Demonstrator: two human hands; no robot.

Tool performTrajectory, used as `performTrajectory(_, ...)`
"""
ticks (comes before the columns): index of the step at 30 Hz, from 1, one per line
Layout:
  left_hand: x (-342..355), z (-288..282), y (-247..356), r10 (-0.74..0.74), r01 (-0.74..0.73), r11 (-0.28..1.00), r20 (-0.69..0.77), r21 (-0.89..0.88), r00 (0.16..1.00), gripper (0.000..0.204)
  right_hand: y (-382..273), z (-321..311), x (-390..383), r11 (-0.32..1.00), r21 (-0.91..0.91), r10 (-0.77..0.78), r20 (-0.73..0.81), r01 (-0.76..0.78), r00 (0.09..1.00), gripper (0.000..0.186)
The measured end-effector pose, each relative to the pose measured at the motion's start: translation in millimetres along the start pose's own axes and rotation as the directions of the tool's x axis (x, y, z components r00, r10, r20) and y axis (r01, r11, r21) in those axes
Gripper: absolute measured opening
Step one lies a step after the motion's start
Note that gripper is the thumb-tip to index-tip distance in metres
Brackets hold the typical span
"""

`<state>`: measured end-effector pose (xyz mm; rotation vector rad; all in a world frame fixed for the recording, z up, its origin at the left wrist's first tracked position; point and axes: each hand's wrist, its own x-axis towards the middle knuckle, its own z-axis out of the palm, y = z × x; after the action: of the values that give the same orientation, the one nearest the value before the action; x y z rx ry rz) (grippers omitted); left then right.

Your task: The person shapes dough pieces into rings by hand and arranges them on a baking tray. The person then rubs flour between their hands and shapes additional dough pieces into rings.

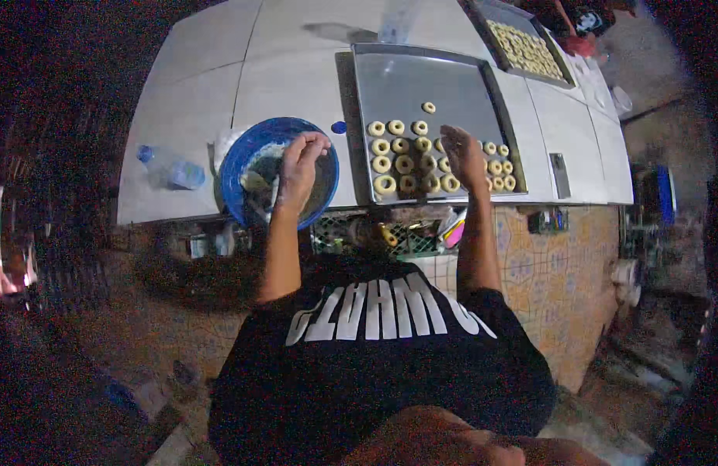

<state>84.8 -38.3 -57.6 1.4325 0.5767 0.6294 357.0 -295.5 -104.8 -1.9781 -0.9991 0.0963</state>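
Observation:
Over the blue basin (232, 172), my left hand (299, 167) is raised with its fingers bent together; anything between them is hidden. Pale dough (255, 183) and white flour lie inside the basin. My right hand (465, 159) hovers above the large metal tray (421, 74), its fingers stretched out and no object visible in them. Rows of pale dough rings (385, 184) cover the tray's near part. One dough ring (429, 107) sits apart, farther up the tray. My right hand and wrist hide some of the rings.
A clear plastic bottle (173, 171) lies left of the basin. Between basin and tray is a small blue cap (339, 127). A second tray (530, 50) full of dough pieces is at the far right, near another person (582, 45). A phone-like dark object (559, 175) lies by the right edge.

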Motion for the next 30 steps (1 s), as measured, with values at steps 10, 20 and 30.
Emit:
performTrajectory(10, 35, 76, -81, 0.328, -0.364, 0.8, 0.16, 0.478, 0.931, 0.035, -10, 27, 31, 0.942, -0.3, -0.043, 0.342, 0.153, 0.939, 0.04)
performTrajectory(20, 33, 123, -120, 0.432, -0.283, 0.765, -0.135, 0.578, 0.892, 0.047, 1, 25, 62, 0.866, -0.446, 0.042, 0.516, 0.227, 0.855, 0.059)
performTrajectory(30, 26, 135, -89, 0.364, -0.122, 0.632, -0.154, 0.765, 0.919, 0.038, 55, 27, 79, 0.752, -0.483, -0.134, 0.554, 0.448, 0.822, 0.043)
